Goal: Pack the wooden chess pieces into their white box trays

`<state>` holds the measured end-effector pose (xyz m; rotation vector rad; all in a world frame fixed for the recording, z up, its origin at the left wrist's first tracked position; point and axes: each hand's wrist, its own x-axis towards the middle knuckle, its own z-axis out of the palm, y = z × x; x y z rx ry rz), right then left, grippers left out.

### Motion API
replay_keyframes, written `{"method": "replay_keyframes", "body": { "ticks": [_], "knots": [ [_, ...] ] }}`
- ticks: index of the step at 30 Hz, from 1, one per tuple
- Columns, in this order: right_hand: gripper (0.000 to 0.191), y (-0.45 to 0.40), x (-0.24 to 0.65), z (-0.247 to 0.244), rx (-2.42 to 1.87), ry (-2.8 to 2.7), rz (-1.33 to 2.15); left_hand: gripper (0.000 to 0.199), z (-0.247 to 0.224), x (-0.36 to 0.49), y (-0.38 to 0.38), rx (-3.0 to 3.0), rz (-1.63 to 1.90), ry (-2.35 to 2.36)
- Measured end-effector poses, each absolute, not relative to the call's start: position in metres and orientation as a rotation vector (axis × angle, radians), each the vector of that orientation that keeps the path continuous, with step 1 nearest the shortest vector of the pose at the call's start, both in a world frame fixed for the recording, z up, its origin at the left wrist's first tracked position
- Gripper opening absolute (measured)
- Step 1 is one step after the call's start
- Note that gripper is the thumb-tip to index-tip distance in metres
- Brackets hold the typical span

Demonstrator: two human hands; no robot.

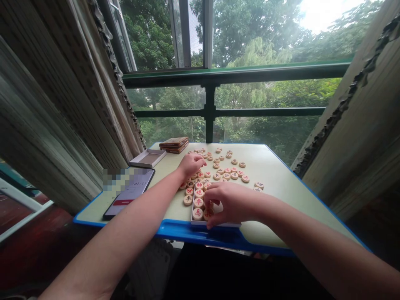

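Observation:
Round wooden Chinese chess pieces (226, 176) with red and dark characters lie scattered over the table. At the front edge stands a shallow white box (215, 225) with pieces in rows, among them a red-marked piece (198, 213) at its near left corner. My right hand (229, 202) is over the box, thumb and fingers closed around a Chinese chess piece (208, 214) in the near row; the hand covers much of the box. Farther back, my left hand (191, 165) hovers at the loose pieces with its fingers curled together. What it holds, if anything, is hidden.
A smartphone (131, 193) lies at the left of the blue-edged table (268, 166). Behind it are an open box lid (150, 158) and a stack of brown flat boxes (174, 144). Curtains (75, 83) hang on both sides of the window.

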<state>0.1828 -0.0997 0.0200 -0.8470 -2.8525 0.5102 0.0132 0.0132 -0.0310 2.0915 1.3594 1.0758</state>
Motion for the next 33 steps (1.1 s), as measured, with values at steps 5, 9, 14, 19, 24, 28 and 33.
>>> {"method": "replay_keyframes", "body": {
  "ticks": [5,9,14,19,24,28,33],
  "knots": [
    [0.029,-0.1002,0.1827,0.0211,-0.847,-2.843,0.517,0.023,-0.0344,0.0122,0.0170,2.429,1.089,1.442],
    [0.025,-0.1006,0.1843,0.0219,-0.811,-2.860,0.520,0.026,-0.0343,0.0112,0.0182,2.594,1.052,1.503],
    [0.009,-0.1020,0.1853,0.0234,-0.756,-2.864,0.475,0.028,-0.0340,0.0106,0.0183,2.601,1.105,1.543],
    [0.012,-0.1014,0.1846,0.0229,-0.785,-2.853,0.474,0.028,-0.0330,0.0109,0.0172,2.601,1.134,1.556],
    [0.016,-0.1010,0.1848,0.0211,-0.772,-2.855,0.448,0.027,-0.0339,0.0108,0.0174,2.603,1.140,1.541],
    [0.012,-0.1020,0.1865,0.0213,-0.682,-2.863,0.434,0.027,-0.0348,0.0105,0.0180,2.600,1.126,1.533],
    [0.014,-0.0999,0.1881,0.0225,-0.620,-2.880,0.465,0.026,-0.0329,0.0112,0.0165,2.596,1.099,1.554]
  ]
}}
